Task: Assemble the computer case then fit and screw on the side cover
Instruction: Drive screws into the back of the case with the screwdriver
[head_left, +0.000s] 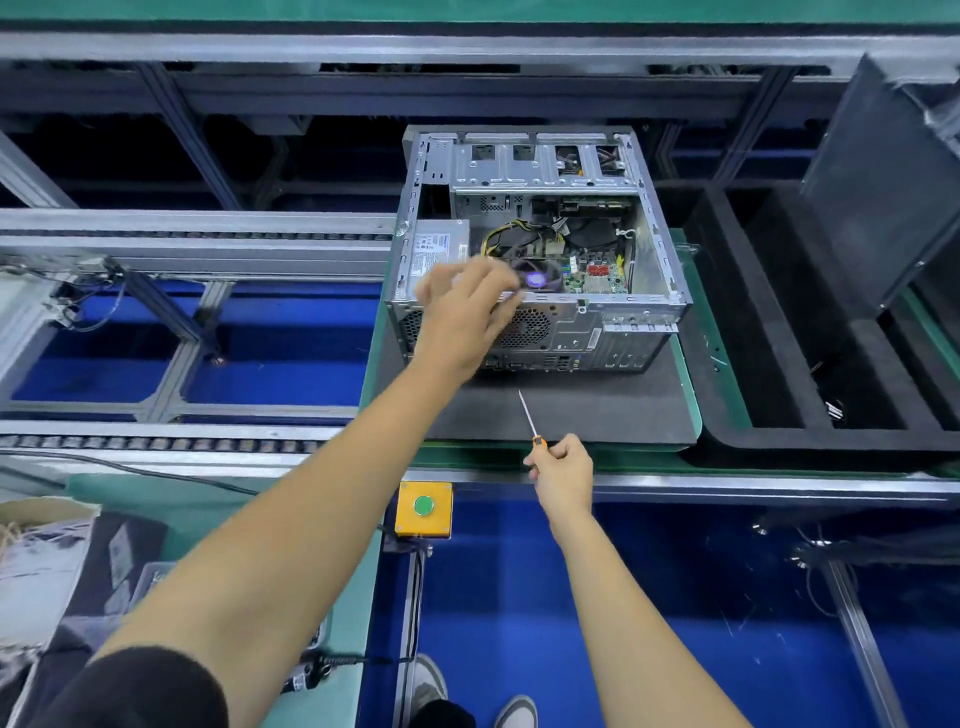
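An open computer case (613, 317) lies on its side on a dark foam mat (571, 415), showing its power supply (439, 249), yellow cables, fan and motherboard (597, 273). My left hand (465, 306) reaches over the case's near upper rim, blurred, with fingers curled at the edge; whether it holds anything cannot be told. My right hand (563, 473) grips the orange handle of a thin screwdriver (530, 418) in front of the mat, its shaft pointing up toward the case. A dark panel (878, 208) that may be the side cover leans at the right.
Black foam trays (779, 332) sit right of the mat. A yellow box with a green button (423, 506) is on the near rail. Roller conveyor rails (182, 234) run left. Bags and small parts lie at the lower left (78, 571).
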